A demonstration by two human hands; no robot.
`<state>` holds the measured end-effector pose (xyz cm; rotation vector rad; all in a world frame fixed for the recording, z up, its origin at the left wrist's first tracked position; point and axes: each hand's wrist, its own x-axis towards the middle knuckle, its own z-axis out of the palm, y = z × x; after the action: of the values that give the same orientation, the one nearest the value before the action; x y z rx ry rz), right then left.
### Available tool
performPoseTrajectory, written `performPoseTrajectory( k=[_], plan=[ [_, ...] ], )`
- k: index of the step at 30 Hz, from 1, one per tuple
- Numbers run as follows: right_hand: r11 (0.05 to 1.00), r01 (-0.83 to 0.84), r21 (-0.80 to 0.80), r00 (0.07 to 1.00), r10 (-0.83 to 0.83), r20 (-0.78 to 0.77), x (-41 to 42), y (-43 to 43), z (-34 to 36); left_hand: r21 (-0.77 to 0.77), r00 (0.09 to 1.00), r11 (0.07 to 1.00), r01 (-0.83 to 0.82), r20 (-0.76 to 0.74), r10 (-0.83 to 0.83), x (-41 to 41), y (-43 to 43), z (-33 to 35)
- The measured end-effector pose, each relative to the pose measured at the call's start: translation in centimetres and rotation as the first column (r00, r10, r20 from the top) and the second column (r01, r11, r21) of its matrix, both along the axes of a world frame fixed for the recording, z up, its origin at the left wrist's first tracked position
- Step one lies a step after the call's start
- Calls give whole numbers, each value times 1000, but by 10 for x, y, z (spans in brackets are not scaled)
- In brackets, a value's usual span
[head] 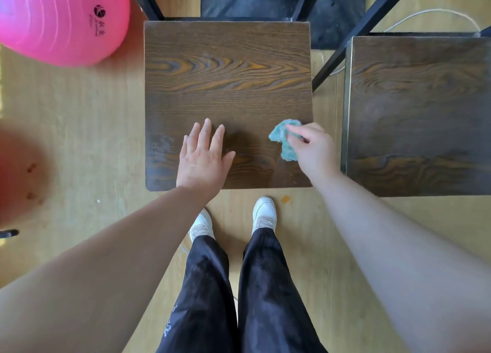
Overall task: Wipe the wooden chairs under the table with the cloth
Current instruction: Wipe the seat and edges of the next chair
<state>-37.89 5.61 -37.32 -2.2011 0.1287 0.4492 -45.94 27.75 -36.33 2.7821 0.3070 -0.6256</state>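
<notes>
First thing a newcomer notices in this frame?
The big pink ball at top left jumps out first. Next, the dark wooden chair in the centre, with the left hand flat on its near part and the right hand pinching a teal cloth at its right side. A second chair stands to the right.

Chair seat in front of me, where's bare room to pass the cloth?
The far half of the chair seat, beyond both hands, is bare, as is the strip between the left hand and the cloth. The near part is crowded: the left hand is spread over it, and the right hand pinches the cloth by the right edge.
</notes>
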Motion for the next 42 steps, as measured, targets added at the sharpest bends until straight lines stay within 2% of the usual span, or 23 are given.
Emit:
performPoseTrajectory(
  k=[2,5,9,14,20,25,28,35,42],
  plan=[
    [998,37,-41,999,-37,6,41,-8,1,10,1000,1000,5,10,-5,11,-5,-2],
    [997,6,-78,1000,-4,31,97,-4,1,39,999,998,39,21,-39,33,-13,-3],
    [986,-82,-147,991,96,94,157,14,2,75,997,995,60,50,-64,63,-14,-1],
    [926,-239,-292,963,264,47,188,28,-10,80,997,995,52,55,-57,85,-13,-4],
    [884,-357,-300,928,372,-9,159,20,-16,57,999,998,30,35,-32,83,-14,-4],
    [865,-442,-236,895,443,-51,103,5,-13,37,1000,999,10,20,-11,68,-19,4],
    [854,-481,-198,873,486,-27,63,-8,-16,26,1000,1000,9,-1,-9,58,-23,5],
    [862,-499,-86,866,499,-21,-40,-24,-20,43,999,999,23,-24,-22,31,-29,10],
    [889,-445,-109,895,439,-80,-84,-29,-13,52,999,998,33,-22,-32,13,-17,23]
  ],
)
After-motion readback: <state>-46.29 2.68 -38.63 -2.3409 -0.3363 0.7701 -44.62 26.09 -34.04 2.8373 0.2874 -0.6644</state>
